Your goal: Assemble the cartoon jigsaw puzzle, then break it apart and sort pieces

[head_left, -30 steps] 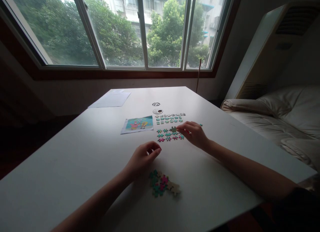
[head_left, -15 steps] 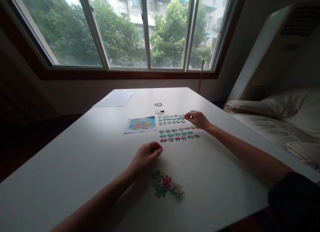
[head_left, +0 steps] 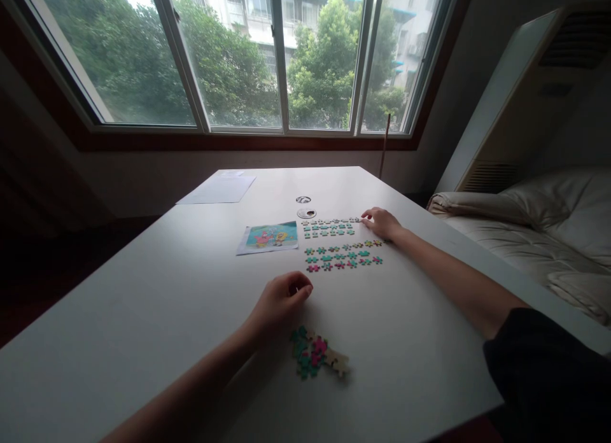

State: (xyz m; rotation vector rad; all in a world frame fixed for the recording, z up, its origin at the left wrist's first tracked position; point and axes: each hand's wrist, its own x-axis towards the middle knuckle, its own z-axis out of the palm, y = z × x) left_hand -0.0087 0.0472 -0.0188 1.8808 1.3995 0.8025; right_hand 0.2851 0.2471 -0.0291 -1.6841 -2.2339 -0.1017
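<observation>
My right hand point(head_left: 382, 223) reaches far out over the white table point(head_left: 167, 303), its fingertips at the right end of the far row of loose puzzle pieces point(head_left: 329, 227); whether it holds a piece I cannot tell. A nearer group of teal, pink and yellow pieces point(head_left: 342, 256) lies just below it. My left hand point(head_left: 281, 300) rests on the table with fingers curled, nothing visible in them. Right of its wrist sits a partly joined cluster of pieces point(head_left: 317, 354). A cartoon reference picture point(head_left: 268, 236) lies left of the rows.
A sheet of paper point(head_left: 217, 189) lies at the table's far left. Two small round objects point(head_left: 305, 207) sit beyond the pieces. A wide window is behind the table, a thin stick point(head_left: 384, 144) leans by it, and a pale cushioned sofa point(head_left: 534, 220) stands to the right.
My right hand moved from the nearer group of pieces away and to the right, up to the far row. The left hand stayed put with fingers curled.
</observation>
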